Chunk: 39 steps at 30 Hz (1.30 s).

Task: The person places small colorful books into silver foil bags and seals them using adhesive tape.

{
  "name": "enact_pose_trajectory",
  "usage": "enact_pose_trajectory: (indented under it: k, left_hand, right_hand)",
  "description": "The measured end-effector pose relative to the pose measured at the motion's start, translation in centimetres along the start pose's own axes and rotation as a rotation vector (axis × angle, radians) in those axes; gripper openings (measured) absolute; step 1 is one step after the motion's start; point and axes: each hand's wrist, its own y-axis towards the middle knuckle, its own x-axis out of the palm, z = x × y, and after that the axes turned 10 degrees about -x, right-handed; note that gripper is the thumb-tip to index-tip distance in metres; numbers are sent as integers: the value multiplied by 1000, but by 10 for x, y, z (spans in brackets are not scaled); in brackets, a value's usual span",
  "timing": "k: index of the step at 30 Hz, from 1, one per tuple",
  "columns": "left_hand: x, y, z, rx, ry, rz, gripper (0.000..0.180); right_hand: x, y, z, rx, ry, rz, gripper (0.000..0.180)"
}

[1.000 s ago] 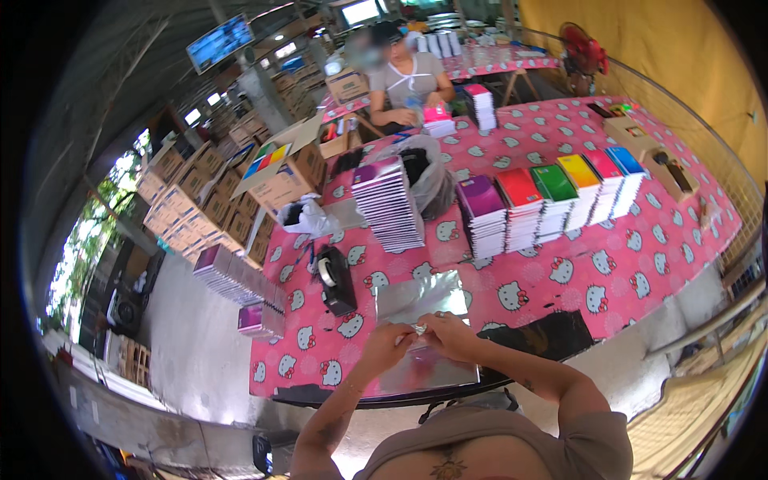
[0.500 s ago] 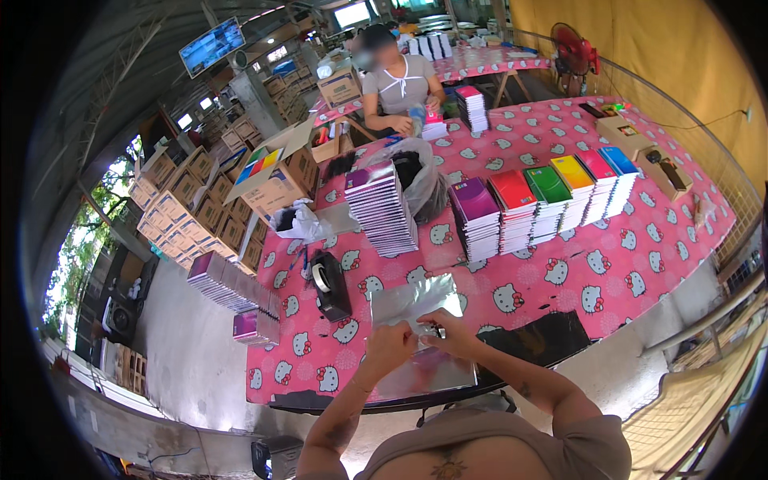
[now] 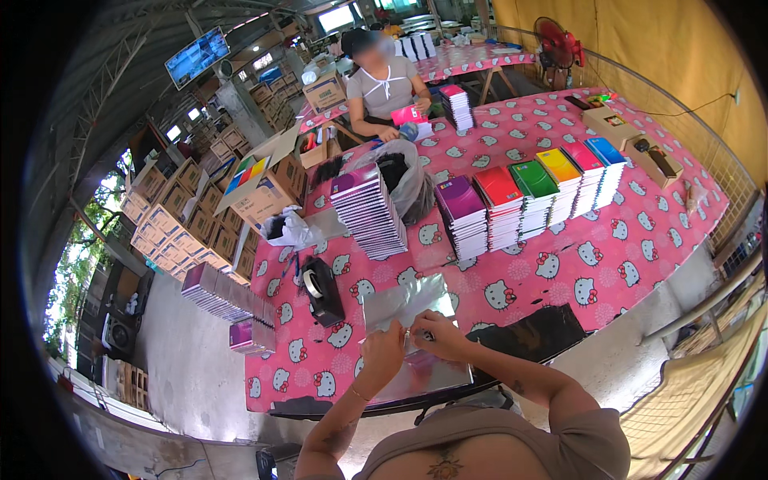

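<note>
My left hand (image 3: 384, 352) and my right hand (image 3: 438, 334) meet close together near the table's front edge. Both are closed, fingertips pinched almost against each other. What lies between them is too small to make out; a small dark object shows at the right hand's fingers. Beneath them lies a shiny, see-through plastic sheet (image 3: 406, 300), spread flat and reflecting light. To the left of it stands a black tape dispenser (image 3: 324, 294) with a roll of tape.
A tall stack of purple notebooks (image 3: 372, 214) stands beyond the dispenser, beside a grey plastic bag (image 3: 422, 182). Colour-sorted notebook stacks (image 3: 502, 210) line the right. Across the pink table (image 3: 552, 272) a co-worker (image 3: 386, 90) handles pink notebooks. Cardboard boxes (image 3: 182, 216) are piled at left.
My hands have drawn closer together, the fingertips now nearly touching. The co-worker has raised a pink notebook. The whole view has shifted slightly.
</note>
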Motion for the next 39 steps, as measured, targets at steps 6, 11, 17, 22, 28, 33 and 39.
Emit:
enact_pose_trajectory:
  k: [6,11,17,22,28,33,39]
  left_hand:
    - [2,-1,4,71,10,42,14]
    - [8,-1,7,79,90,76,13]
    - [6,-1,14,72,119,105,15]
    - [13,7,8,230,185,260,17]
    - [66,27,-69,-277,-836,-418,29]
    - [60,56,-146,-325,-652,465,31]
    - [21,63,-235,-959,-1352,-80,23]
  right_hand:
    - [8,-3,2,32,-74,14,23]
    - [6,3,10,305,275,52,26]
    - [7,6,25,447,639,-52,32]
    - [0,3,20,247,538,-59,37]
    - [15,-4,1,503,549,44,38]
    - [11,0,-6,507,383,116,38]
    - [20,-4,6,485,353,131,35]
